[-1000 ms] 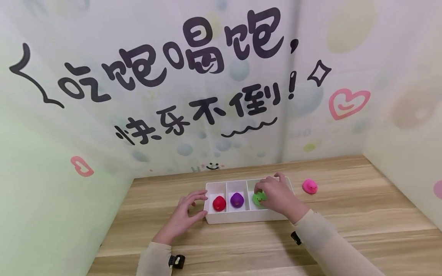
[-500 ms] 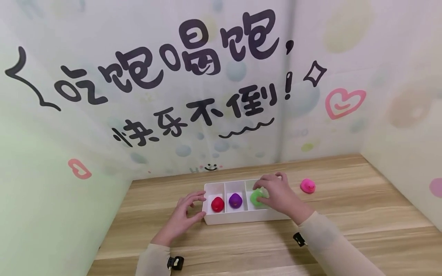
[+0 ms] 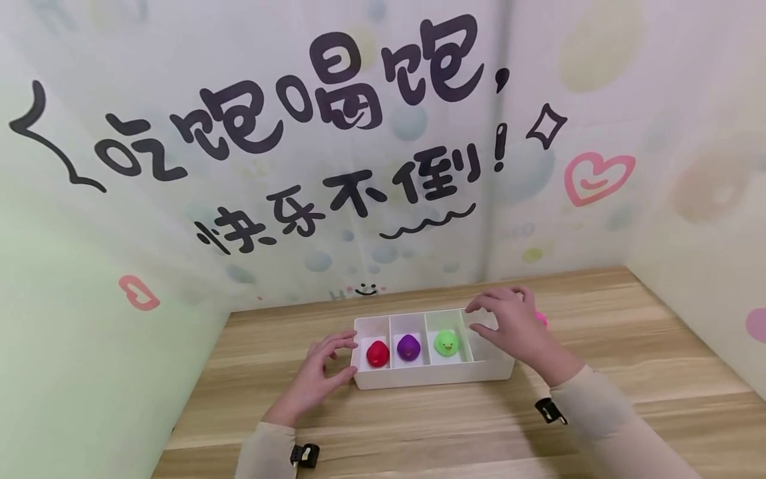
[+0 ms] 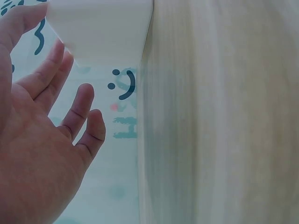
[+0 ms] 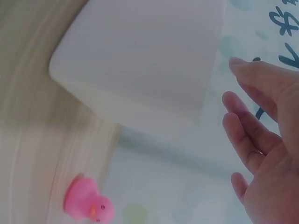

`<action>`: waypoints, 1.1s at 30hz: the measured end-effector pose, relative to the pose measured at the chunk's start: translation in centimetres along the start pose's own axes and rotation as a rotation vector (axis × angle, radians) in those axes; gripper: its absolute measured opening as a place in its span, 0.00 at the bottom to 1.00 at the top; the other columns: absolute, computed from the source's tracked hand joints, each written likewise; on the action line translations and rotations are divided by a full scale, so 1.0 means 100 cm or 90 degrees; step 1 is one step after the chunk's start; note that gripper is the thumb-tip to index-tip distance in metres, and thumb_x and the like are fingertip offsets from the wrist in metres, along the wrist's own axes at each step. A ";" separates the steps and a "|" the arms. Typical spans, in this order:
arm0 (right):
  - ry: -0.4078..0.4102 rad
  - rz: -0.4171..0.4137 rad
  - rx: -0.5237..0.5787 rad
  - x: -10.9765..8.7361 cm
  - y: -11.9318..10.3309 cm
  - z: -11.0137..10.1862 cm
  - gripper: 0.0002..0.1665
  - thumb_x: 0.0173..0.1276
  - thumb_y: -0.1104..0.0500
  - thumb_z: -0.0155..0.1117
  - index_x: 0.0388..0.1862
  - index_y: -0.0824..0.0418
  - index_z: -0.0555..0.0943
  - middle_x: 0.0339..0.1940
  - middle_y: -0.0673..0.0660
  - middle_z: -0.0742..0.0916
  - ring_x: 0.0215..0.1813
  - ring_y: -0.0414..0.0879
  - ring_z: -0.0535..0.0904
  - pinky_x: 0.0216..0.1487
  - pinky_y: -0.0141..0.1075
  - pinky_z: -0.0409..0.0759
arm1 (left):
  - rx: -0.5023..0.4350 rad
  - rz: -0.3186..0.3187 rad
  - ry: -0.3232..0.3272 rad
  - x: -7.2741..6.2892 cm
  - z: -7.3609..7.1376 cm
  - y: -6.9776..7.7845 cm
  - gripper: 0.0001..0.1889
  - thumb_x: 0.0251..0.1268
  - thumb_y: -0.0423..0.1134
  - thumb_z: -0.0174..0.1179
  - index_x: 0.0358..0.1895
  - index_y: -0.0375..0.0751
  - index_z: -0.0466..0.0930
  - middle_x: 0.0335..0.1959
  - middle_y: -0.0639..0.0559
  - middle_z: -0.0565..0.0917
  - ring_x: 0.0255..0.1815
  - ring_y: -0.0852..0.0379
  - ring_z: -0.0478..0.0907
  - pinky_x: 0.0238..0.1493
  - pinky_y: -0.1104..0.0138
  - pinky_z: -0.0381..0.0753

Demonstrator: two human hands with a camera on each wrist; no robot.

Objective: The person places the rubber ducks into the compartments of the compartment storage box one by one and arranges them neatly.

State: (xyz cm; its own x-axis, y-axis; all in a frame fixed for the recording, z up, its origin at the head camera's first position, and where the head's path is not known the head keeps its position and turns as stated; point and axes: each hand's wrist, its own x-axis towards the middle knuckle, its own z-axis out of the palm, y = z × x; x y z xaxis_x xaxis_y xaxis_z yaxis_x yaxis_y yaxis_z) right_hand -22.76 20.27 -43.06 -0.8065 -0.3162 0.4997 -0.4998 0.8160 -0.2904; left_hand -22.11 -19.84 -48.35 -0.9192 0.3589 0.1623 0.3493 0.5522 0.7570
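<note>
A long white divided box (image 3: 431,378) stands on the table. From left to right, its compartments hold a red toy duck (image 3: 378,354), a purple one (image 3: 409,347) and a green toy duck (image 3: 446,342). My left hand (image 3: 320,376) touches the box's left end with thumb and fingertips; in the left wrist view its fingers (image 4: 80,105) look relaxed. Over the rightmost compartment, my right hand (image 3: 513,326) hovers with thumb and fingers apart, holding nothing. Behind it, a pink toy duck (image 3: 541,319) is mostly hidden; the right wrist view shows this pink duck (image 5: 88,199) on the table.
The wood-grain table (image 3: 622,359) meets a printed wall sheet (image 3: 287,266) at the back. Pale walls rise at the left and right. Black wrist straps (image 3: 307,456) show at both sleeves.
My right hand has let go of the green duck, leaving it in the third compartment, and moved right, now covering most of the pink duck. The left hand stays at the box's end.
</note>
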 end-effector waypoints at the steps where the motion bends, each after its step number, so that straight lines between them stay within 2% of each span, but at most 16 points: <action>1: 0.004 0.002 0.003 0.000 0.002 -0.002 0.16 0.55 0.60 0.83 0.42 0.52 0.88 0.46 0.52 0.90 0.44 0.49 0.83 0.61 0.61 0.59 | 0.000 0.001 0.000 0.000 0.000 0.000 0.21 0.67 0.41 0.71 0.61 0.49 0.81 0.75 0.58 0.73 0.62 0.45 0.70 0.60 0.55 0.74; 7: 0.017 0.019 0.003 -0.004 0.014 -0.012 0.14 0.58 0.61 0.80 0.43 0.53 0.88 0.45 0.53 0.90 0.47 0.52 0.83 0.62 0.62 0.57 | -0.009 0.014 0.000 0.001 0.000 -0.002 0.21 0.66 0.43 0.71 0.61 0.47 0.81 0.75 0.58 0.73 0.63 0.42 0.70 0.60 0.54 0.74; 11: 0.031 0.020 0.006 -0.008 0.022 -0.018 0.13 0.58 0.63 0.80 0.42 0.53 0.88 0.45 0.53 0.90 0.44 0.51 0.83 0.61 0.62 0.56 | -0.013 0.020 0.001 0.001 0.000 -0.002 0.22 0.66 0.42 0.71 0.61 0.46 0.80 0.75 0.57 0.73 0.63 0.42 0.70 0.60 0.54 0.74; 17: 0.051 0.032 0.010 -0.015 0.033 -0.023 0.14 0.56 0.64 0.80 0.40 0.52 0.88 0.44 0.54 0.90 0.43 0.52 0.83 0.60 0.63 0.56 | -0.012 0.004 -0.001 0.001 0.000 -0.002 0.21 0.67 0.42 0.71 0.61 0.48 0.80 0.76 0.58 0.73 0.62 0.42 0.70 0.59 0.54 0.74; 24: 0.057 0.048 0.009 -0.025 0.047 -0.025 0.13 0.56 0.65 0.79 0.39 0.53 0.87 0.45 0.56 0.89 0.49 0.56 0.83 0.59 0.63 0.55 | -0.013 -0.003 -0.005 0.001 -0.001 -0.002 0.21 0.67 0.44 0.71 0.62 0.50 0.80 0.76 0.59 0.72 0.62 0.43 0.70 0.59 0.53 0.73; 28: 0.051 0.060 0.009 -0.030 0.055 -0.028 0.14 0.56 0.65 0.77 0.40 0.53 0.87 0.45 0.57 0.89 0.53 0.58 0.81 0.60 0.64 0.54 | -0.014 -0.008 -0.007 0.001 -0.001 0.000 0.21 0.67 0.43 0.71 0.62 0.49 0.80 0.76 0.60 0.72 0.62 0.43 0.70 0.59 0.53 0.73; 33: 0.017 0.080 0.003 -0.036 0.066 -0.034 0.15 0.56 0.64 0.78 0.42 0.54 0.87 0.47 0.60 0.89 0.54 0.60 0.79 0.61 0.67 0.53 | -0.013 -0.011 -0.007 0.000 -0.001 0.000 0.21 0.67 0.42 0.71 0.62 0.49 0.80 0.76 0.60 0.72 0.63 0.43 0.69 0.60 0.53 0.73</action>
State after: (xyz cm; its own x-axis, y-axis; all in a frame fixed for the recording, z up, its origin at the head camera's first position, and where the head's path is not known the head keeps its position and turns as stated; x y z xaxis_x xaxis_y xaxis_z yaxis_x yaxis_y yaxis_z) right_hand -22.10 28.40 -43.96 -0.8543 -0.1979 0.4806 -0.3964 0.8462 -0.3560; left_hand -22.14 -19.94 -48.26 -0.9232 0.3573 0.1418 0.3290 0.5436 0.7722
